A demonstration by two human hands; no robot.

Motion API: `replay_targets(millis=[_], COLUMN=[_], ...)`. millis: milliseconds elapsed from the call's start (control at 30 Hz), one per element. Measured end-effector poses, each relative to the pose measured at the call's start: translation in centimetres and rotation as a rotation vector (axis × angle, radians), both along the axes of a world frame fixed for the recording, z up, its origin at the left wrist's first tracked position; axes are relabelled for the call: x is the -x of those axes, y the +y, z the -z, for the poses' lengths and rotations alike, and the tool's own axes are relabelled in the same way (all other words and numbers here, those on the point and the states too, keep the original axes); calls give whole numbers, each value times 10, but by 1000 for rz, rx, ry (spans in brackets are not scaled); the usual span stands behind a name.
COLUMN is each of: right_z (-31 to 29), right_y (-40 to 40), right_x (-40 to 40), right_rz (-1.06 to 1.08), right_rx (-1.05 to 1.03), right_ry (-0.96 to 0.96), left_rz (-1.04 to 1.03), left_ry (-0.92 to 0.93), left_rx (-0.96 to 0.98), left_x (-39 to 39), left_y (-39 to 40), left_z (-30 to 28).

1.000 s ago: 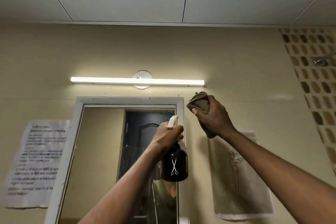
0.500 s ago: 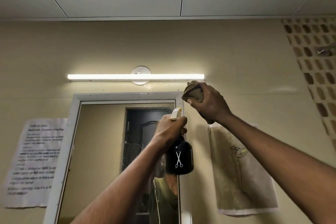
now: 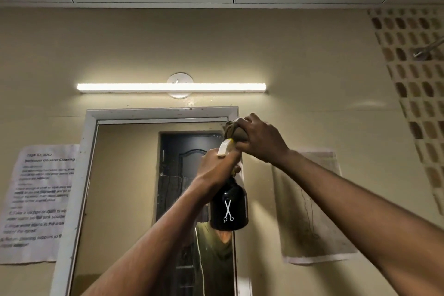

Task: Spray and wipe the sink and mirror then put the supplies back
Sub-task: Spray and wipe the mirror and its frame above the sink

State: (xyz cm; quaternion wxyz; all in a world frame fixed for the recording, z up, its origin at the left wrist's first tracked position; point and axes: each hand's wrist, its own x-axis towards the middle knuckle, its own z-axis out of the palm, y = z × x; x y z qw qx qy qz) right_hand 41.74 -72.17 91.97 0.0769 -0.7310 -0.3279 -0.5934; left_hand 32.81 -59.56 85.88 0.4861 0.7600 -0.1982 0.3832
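A white-framed mirror [image 3: 125, 187] hangs on the beige wall and reflects a dark door. My left hand [image 3: 216, 166] grips a black spray bottle [image 3: 228, 209] with a white scissors mark and a pale nozzle, held up before the mirror's right side. My right hand [image 3: 262, 139] holds a bunched brown cloth [image 3: 234, 132] at the mirror's top right corner, right above the nozzle. The sink is out of view.
A lit tube lamp [image 3: 171, 87] runs above the mirror. A printed instruction sheet [image 3: 38, 202] is stuck left of the mirror, and a pale paper sheet [image 3: 312, 206] right of it. Patterned tiles [image 3: 413, 94] and a metal pipe [image 3: 430, 49] are at far right.
My right hand has carried the cloth leftwards, from the wall beside the frame to the mirror's top right corner. The bottle hand has shifted a little to the right, close under the cloth.
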Motion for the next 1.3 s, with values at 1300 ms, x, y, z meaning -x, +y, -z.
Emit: replay_targets(millis=[1300], right_z=[-12], right_y=[5], right_x=[4], right_rz=[89], right_rx=[-42], right_ry=[21], left_rz=[-67], left_ry=[107], left_rx=[9], left_x=[-4], left_y=[6], left_z=[44])
